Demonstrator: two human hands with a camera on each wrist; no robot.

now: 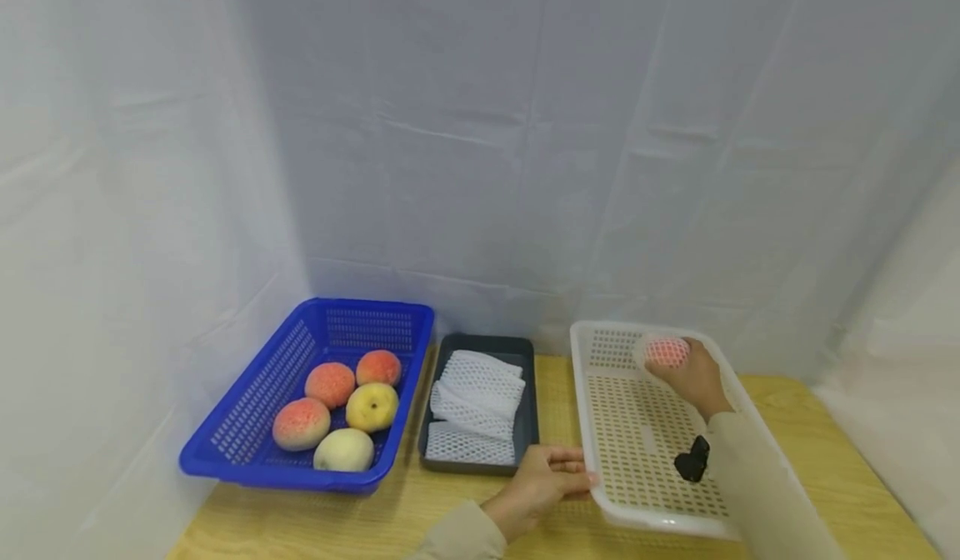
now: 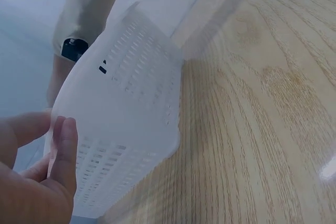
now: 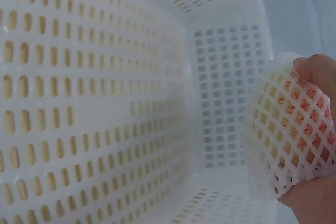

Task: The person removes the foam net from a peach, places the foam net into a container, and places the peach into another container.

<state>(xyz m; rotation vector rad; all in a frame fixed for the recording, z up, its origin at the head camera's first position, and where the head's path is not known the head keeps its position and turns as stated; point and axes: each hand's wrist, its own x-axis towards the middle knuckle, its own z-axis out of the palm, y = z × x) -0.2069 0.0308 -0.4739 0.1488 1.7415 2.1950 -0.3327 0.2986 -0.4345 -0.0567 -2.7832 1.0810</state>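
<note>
In the head view my right hand [image 1: 701, 379] grips a peach [image 1: 667, 352] wrapped in a white foam net, over the far end of the white basket [image 1: 649, 512]. Up close in the right wrist view, the net [image 3: 268, 129] covers the red and yellow fruit, with fingers and thumb around it. My left hand [image 1: 538, 491] pinches the basket's left rim near its front corner. The left wrist view shows thumb and fingertips [image 2: 65, 135] on either side of that rim. Apart from the wrapped peach, no fruit shows inside the white basket; my right forearm hides part of it.
At the left a blue basket [image 1: 206, 467] holds several peaches, red, yellow and pale. Between the two baskets lies a dark grey tray [image 1: 480, 467] with several white foam nets [image 1: 480, 402] stacked in it. Pale sheeting [image 1: 480, 143] hangs behind and beside the wooden table [image 1: 300, 527].
</note>
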